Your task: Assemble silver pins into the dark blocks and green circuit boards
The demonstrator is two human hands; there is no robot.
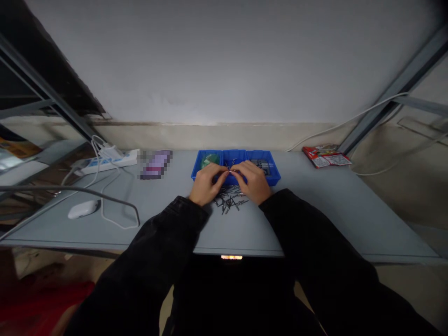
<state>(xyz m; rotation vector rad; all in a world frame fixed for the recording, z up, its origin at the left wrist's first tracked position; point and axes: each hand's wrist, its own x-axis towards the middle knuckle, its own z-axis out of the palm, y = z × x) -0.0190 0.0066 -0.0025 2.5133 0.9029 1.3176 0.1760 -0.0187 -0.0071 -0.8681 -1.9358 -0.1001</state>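
Observation:
Fingertips nearly touching, my left hand [209, 183] and my right hand [252, 181] meet above the front edge of the blue bins. Both are closed in a pinch; what lies between the fingertips is too small to name. Below them, a loose pile of thin dark metal pieces [229, 201] is spread on the table. Behind my hands stand three joined blue bins [235, 153]. Something green [209, 159] lies in the left one, a few small thin pieces show in the middle one, and grey pieces [262, 164] fill part of the right one.
On the grey table [241, 238], a power strip [121, 160] with white cables, a blurred-out purple item [156, 164] and a white mouse-like object [83, 209] are at left. A red packet [325, 157] lies back right. Metal frame posts rise on both sides before a wall.

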